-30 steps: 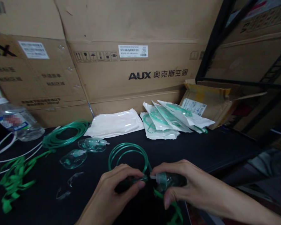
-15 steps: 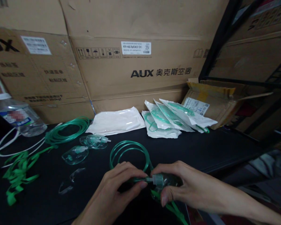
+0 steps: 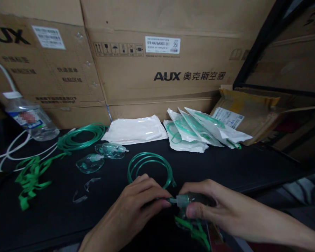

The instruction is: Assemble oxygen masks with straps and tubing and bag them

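My right hand [image 3: 206, 203] is wrapped round a clear green oxygen mask [image 3: 183, 201], its connector pointing left. A green elastic strap [image 3: 193, 231] hangs below it. Thumb and fingers of my left hand [image 3: 149, 196] pinch the end of a green tube at the connector's narrow nozzle. Whether the tube is pushed onto the nozzle, I cannot tell. Behind my hands, a coil of green tubing [image 3: 150, 154] lies on the black table. Two more clear masks, one [image 3: 90, 163] in front of the other [image 3: 112, 150], rest to the left.
Green straps [image 3: 33, 178], a thicker tubing coil [image 3: 81, 136] and clear strips [image 3: 86, 185] lie left. A plastic bottle [image 3: 33, 117] stands at the back left. White packets [image 3: 133, 129] and packaged mask sets [image 3: 199, 127] sit before large cartons [image 3: 157, 21]. An open box [image 3: 246, 115] stands right.
The view has shifted, so the table things appear farther right and higher. My hands keep their grips on the tube and the mask, with the right thumb slightly closer to the connector.
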The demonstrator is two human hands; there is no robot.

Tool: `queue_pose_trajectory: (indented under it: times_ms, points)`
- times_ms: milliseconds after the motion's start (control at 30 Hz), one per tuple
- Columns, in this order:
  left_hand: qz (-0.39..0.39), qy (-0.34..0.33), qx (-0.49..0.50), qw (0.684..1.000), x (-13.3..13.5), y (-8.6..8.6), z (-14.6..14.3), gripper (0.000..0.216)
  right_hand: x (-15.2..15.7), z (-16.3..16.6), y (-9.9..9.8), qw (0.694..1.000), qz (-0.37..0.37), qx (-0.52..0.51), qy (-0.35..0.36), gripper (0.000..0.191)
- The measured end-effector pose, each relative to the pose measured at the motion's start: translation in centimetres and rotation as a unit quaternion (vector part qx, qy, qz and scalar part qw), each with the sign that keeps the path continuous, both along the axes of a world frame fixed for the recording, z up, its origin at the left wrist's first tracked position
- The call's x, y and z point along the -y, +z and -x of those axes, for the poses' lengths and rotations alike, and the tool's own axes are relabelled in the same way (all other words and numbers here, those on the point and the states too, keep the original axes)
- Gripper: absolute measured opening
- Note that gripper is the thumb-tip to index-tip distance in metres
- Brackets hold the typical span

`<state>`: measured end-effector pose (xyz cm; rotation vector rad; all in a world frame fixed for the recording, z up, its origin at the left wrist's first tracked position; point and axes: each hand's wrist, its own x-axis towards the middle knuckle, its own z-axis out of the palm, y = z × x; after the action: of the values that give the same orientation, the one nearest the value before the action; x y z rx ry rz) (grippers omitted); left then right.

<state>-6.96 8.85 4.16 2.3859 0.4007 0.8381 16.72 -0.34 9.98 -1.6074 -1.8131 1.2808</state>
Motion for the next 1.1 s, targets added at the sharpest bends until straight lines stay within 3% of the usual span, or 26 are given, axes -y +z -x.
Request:
queue_pose_trajectory:
  times_ms: [167,300,500,567,633,833,967,1100]
  points:
    - [0.03,-0.007,-0.026,0.999,0.1,0.1,0.0,0.01,0.9,0.6,-0.7,0.997,-0.062,0.046,0.03,0.024]
    - [0.057,-0.005,0.0,0.998,0.0,0.1,0.1,0.006,0.8,0.9,-1.2,0.996,-0.078,0.029,0.013,0.025]
    - [0.03,-0.008,0.013,0.999,0.2,-0.2,0.2,0.009,-0.1,1.5,-1.7,0.985,0.072,-0.14,-0.072,0.058]
    - [0.009,-0.007,-0.004,1.0,0.4,-0.3,0.2,0.011,-0.1,1.6,-2.1,0.969,0.126,-0.192,-0.095,0.061]
    - [-0.003,-0.005,-0.022,1.0,0.5,-0.3,0.2,0.012,0.0,1.7,-2.7,0.963,0.134,-0.208,-0.104,0.059]
    - [0.016,-0.021,-0.049,0.998,0.3,-0.3,0.3,0.019,1.0,1.9,-3.7,0.998,-0.022,-0.017,-0.051,0.041]
    - [0.049,-0.042,-0.01,0.998,0.2,-0.3,0.6,0.022,1.8,2.7,-2.5,0.985,-0.165,0.056,0.009,0.018]
    - [0.052,-0.036,-0.012,0.998,0.4,-0.1,0.5,0.027,1.6,3.3,-1.8,0.958,-0.23,0.148,0.083,0.022]
